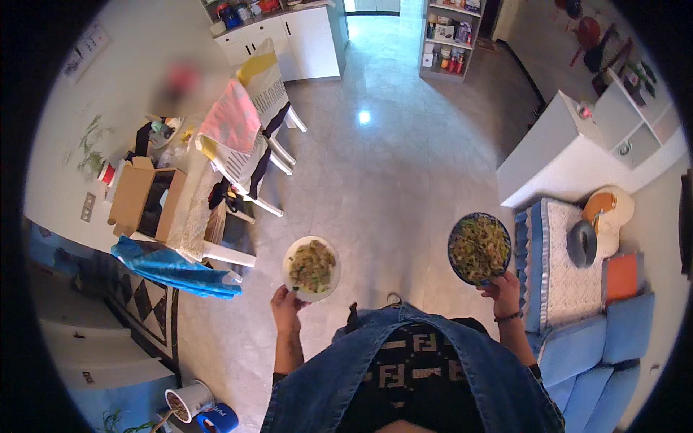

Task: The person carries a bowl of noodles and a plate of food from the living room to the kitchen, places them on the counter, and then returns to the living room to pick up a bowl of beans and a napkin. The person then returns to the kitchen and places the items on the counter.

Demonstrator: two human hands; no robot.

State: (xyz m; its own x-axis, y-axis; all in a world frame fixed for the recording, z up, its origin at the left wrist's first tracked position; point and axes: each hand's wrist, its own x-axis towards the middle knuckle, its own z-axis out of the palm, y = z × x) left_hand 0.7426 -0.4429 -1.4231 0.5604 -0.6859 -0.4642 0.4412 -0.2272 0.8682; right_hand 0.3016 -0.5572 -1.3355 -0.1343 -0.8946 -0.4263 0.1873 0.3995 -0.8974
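A white plate (pixel 288 258) is gripped at its near edge by my left hand (pixel 287 308). Chopped, cooked food (pixel 313 266) in pale brown with green bits fills its middle. On the other side, my right hand (pixel 503 295) holds a dark blue-rimmed dish (pixel 451 258) by its lower right edge. A larger heap of shredded, greenish-brown food (pixel 480 248) covers most of that dish. Both dishes are held apart in front of me, over the tiled floor. The fingers under each dish are partly hidden.
To the left, a table with a lace cloth (pixel 189 216) bears an open cardboard box (pixel 146 200); covered chairs (pixel 233 130) stand along it. A blue sofa (pixel 574 346) is on the right, near a white cabinet (pixel 541 151). Shelves (pixel 446 40) rise ahead beyond the tiled floor (pixel 373 178).
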